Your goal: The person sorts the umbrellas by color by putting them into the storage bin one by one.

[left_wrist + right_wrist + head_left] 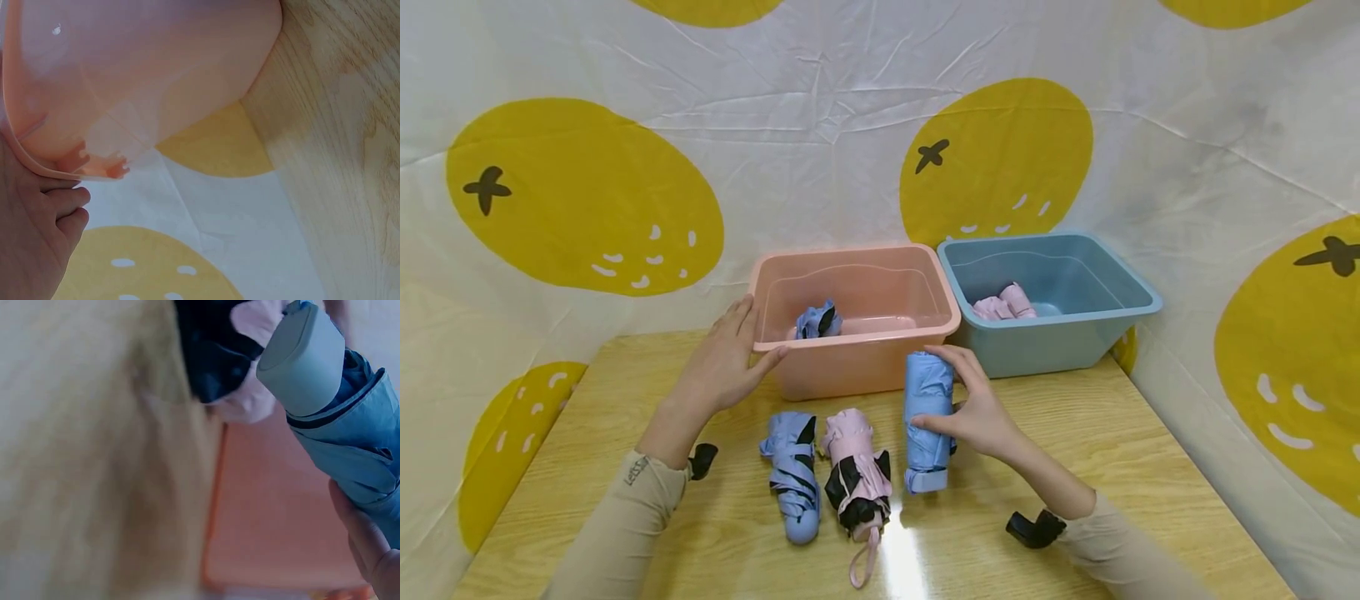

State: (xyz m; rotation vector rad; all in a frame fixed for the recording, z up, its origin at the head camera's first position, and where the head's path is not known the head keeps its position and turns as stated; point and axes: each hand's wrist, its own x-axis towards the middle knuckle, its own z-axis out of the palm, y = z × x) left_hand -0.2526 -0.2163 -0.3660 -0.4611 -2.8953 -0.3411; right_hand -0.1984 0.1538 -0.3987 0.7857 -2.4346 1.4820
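Observation:
My right hand (981, 412) holds a blue folded umbrella (928, 421) upright, thumb on its near side and fingers behind. In the right wrist view the pale handle end of this umbrella (306, 362) points up and left. My left hand (722, 358) rests at the left front corner of the pink bin (842, 367), thumb along the front rim, fingers straight along the side. On the table between the hands lie a blue-and-black folded umbrella (794, 475) and a pink-and-black one (857, 475) with a wrist loop.
The pink bin contains a blue-and-black bundle (817, 321). Beside it on the right, a blue bin (1045, 342) contains pink folded items (1006, 303). A white cloth with yellow fruit prints (820, 167) hangs behind the wooden table (1000, 542).

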